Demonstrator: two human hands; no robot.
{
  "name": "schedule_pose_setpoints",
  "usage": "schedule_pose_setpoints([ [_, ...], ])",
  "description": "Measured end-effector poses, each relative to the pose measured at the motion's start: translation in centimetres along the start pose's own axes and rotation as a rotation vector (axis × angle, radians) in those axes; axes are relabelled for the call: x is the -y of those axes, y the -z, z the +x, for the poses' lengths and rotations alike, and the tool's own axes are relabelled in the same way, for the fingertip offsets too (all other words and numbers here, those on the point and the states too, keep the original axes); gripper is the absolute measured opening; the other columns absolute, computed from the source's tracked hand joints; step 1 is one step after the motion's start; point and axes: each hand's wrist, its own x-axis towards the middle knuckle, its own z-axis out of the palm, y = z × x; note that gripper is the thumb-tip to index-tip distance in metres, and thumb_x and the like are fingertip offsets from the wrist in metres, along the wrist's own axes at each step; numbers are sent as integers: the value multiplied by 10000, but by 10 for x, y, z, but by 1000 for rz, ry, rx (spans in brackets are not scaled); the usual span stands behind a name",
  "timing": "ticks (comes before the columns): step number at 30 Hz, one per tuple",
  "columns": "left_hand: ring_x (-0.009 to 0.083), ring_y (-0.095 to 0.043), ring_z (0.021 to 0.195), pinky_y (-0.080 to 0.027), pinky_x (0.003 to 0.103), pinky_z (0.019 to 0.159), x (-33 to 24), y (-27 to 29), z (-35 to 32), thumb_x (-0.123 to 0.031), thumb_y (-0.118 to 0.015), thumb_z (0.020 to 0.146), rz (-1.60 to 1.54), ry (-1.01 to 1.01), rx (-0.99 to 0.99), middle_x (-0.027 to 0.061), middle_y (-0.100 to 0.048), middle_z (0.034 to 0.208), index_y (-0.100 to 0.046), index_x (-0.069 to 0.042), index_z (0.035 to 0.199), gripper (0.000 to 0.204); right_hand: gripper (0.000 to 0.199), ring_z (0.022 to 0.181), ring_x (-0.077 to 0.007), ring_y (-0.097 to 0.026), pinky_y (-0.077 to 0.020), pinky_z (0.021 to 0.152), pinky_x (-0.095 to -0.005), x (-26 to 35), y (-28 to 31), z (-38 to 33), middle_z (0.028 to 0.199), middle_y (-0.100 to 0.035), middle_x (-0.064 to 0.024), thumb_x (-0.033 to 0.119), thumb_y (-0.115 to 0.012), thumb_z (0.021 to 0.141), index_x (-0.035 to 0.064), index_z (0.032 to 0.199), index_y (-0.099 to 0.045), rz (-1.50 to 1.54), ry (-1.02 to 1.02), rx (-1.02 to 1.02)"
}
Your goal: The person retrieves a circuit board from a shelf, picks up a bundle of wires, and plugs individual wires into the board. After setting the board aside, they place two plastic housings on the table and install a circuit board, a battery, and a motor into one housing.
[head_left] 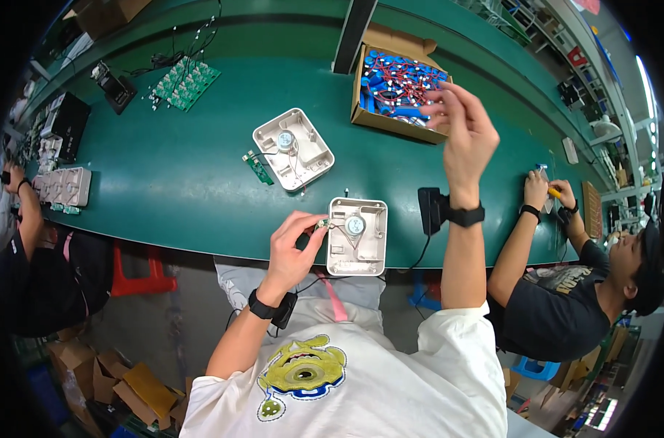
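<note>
At the table's near edge my left hand (288, 250) pinches a small green circuit board (322, 224) beside a white plastic housing (374, 252). Inside that housing sits a round metal speaker-like part (355, 225) with thin wires. My right hand (466, 139) is raised at the near right corner of a cardboard box (399, 129), its fingers apart and nothing visible in them. Blue cylindrical battery packs (379, 77) with red leads and white plugs fill the box. Farther off, slightly left, lies a second white housing (315, 155), with a wired green board (259, 170) hanging out beside it.
Several green boards (187, 84) lie at the far left, near a black stand (114, 89). A metal post (354, 36) rises left of the box. Co-workers sit on both sides; the right one's hands (536, 191) hold a yellow-handled tool. White housings (73, 186) stand at left.
</note>
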Motion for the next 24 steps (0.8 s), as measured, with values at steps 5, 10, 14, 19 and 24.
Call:
schedule_pose_setpoints([
  [5,159,-635,846,-529,283,767,-2,2,2,37,-714,932,2,27,30,96,-676,1010,-738,18,1158,228,239,775,-166,-704,-558,658,-279,52,15,-31,1012,-733,-153,60,-589,1071,-91,1222,-694,197,-207,19],
  [10,165,-638,848,-531,286,768,-1,1,2,38,-718,927,-4,26,26,97,-678,1005,-741,15,1158,233,264,772,-153,-678,-549,661,-276,63,22,-71,990,-703,-133,12,-558,1060,-89,1274,-675,278,-449,207],
  [14,162,-633,873,-530,283,793,-2,1,3,39,-716,931,-9,43,46,93,-677,1021,-738,16,1169,240,277,773,-143,-671,-545,654,-270,57,15,-92,989,-709,-135,2,-567,1047,-84,1295,-653,274,-537,342],
  [19,163,-636,870,-531,282,789,-3,2,2,37,-721,928,-13,55,39,90,-676,1014,-741,11,1170,243,249,747,-133,-670,-549,606,-252,56,1,-103,1022,-739,-161,-4,-600,1027,-75,1263,-632,390,-743,376],
  [24,175,-644,771,-533,298,711,2,-1,2,47,-732,907,-4,-2,5,98,-673,962,-745,6,1131,228,234,718,-131,-676,-547,546,-241,45,-1,-112,1060,-756,-186,-14,-614,1017,-61,1245,-611,476,-788,402],
])
